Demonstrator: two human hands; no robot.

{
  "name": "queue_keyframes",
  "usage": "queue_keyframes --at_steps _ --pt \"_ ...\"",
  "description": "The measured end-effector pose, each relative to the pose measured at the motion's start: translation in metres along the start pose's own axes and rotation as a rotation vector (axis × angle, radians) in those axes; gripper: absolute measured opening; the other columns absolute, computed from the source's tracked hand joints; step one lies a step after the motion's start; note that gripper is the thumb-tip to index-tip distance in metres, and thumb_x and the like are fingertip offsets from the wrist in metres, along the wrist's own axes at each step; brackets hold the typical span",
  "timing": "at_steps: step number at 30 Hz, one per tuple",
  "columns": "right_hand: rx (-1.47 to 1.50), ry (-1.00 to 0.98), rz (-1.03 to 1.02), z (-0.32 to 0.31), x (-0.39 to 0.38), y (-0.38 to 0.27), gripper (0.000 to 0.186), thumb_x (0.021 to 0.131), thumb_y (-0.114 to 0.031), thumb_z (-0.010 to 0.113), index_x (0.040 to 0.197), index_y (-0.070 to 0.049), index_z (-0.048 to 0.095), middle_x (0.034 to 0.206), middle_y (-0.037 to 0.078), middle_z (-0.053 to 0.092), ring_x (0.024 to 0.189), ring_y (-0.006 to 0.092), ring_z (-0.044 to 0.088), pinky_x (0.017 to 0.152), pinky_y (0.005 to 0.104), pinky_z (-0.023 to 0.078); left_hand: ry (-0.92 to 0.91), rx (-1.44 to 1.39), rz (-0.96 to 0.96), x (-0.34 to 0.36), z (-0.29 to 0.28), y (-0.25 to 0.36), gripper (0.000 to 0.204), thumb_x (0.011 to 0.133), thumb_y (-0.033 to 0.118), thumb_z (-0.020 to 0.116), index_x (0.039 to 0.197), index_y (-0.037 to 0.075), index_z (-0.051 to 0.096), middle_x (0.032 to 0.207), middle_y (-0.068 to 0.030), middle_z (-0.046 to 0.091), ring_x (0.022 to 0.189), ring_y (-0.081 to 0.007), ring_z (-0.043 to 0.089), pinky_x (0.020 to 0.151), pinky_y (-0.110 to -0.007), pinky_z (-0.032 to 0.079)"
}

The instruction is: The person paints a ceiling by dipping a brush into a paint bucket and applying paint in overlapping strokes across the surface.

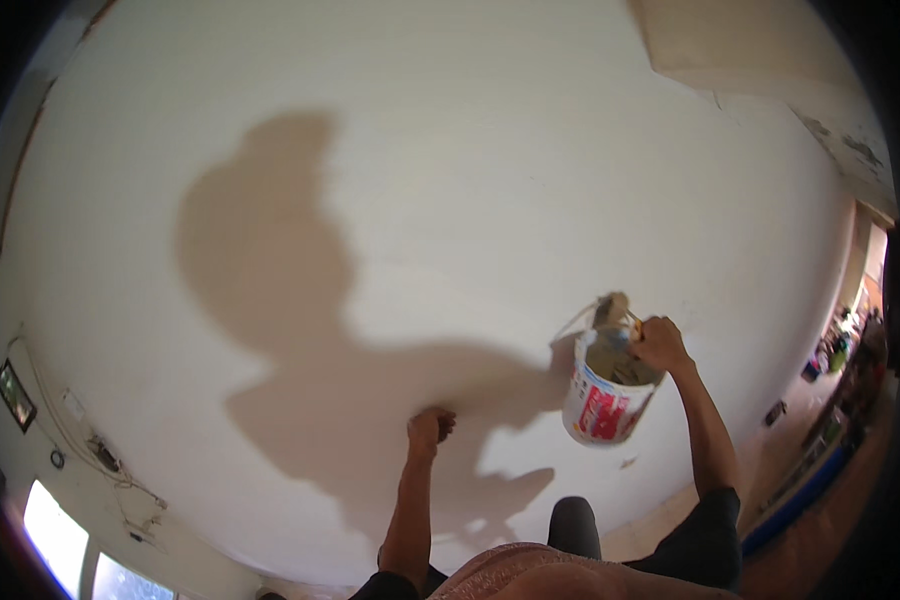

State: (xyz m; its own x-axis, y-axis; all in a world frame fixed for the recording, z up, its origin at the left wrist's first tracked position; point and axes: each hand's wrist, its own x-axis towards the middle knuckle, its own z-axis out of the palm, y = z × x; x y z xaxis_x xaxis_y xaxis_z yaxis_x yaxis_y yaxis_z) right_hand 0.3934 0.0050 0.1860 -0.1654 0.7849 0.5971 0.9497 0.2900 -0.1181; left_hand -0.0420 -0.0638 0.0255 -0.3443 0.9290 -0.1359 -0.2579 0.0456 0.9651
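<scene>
My right hand (662, 345) is closed at the rim of a white plastic bucket (602, 410) with a red label, holding it up in front of the pale wall (450, 200). Inside the bucket is a greyish, paste-like material (620, 365). A tool with a smeared, pale end (615, 304) sticks up past the far rim. Something small and yellow-orange shows beside my fingers; whether it belongs to the tool or the bucket's handle, I cannot tell. Lower and to the left, my left hand (430, 428) has its fingers curled in, with nothing visible in them, close to the wall.
My shadow (270, 240) falls across the wall. At the left are a small framed picture (15, 395), loose cables (100, 455) and a bright window (55, 530). Cluttered items (838, 350) and a long blue-edged object (800, 500) lie at the right.
</scene>
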Motion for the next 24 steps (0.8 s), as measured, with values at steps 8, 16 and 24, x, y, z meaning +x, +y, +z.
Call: queue_keyframes --at_steps 8,16,24 --pt "0.104 -0.082 0.104 -0.015 -0.012 0.003 0.03 0.061 -0.027 0.067 0.067 0.002 0.066 0.068 0.021 0.065 0.07 0.0355 0.066 0.069 0.0427 0.054 0.048 0.015 0.016 -0.007 0.019 0.005 0.02 0.08 0.013 0.056 0.071 -0.001 0.067 0.063 -0.0098 0.063 0.05 -0.0157 0.055 0.043 -0.026 0.04" --pt "0.1 -0.215 0.189 -0.033 -0.016 0.009 0.036 0.068 -0.034 0.064 0.082 -0.001 0.068 0.086 0.023 0.067 0.088 0.0382 0.064 0.079 0.0444 0.052 0.0 0.101 0.058 0.006 0.017 -0.004 0.024 0.083 0.017 0.052 0.07 0.002 0.067 0.061 -0.0063 0.061 0.047 -0.0138 0.052 0.042 -0.025 0.037" --pt "0.142 -0.173 0.149 -0.024 -0.018 0.019 0.032 0.065 -0.029 0.068 0.077 0.001 0.067 0.077 0.021 0.066 0.079 0.0363 0.065 0.075 0.0423 0.052 0.071 0.045 -0.046 -0.006 0.018 -0.001 0.024 0.085 0.019 0.054 0.084 -0.001 0.068 0.069 -0.0058 0.063 0.057 -0.0119 0.054 0.051 -0.024 0.041"
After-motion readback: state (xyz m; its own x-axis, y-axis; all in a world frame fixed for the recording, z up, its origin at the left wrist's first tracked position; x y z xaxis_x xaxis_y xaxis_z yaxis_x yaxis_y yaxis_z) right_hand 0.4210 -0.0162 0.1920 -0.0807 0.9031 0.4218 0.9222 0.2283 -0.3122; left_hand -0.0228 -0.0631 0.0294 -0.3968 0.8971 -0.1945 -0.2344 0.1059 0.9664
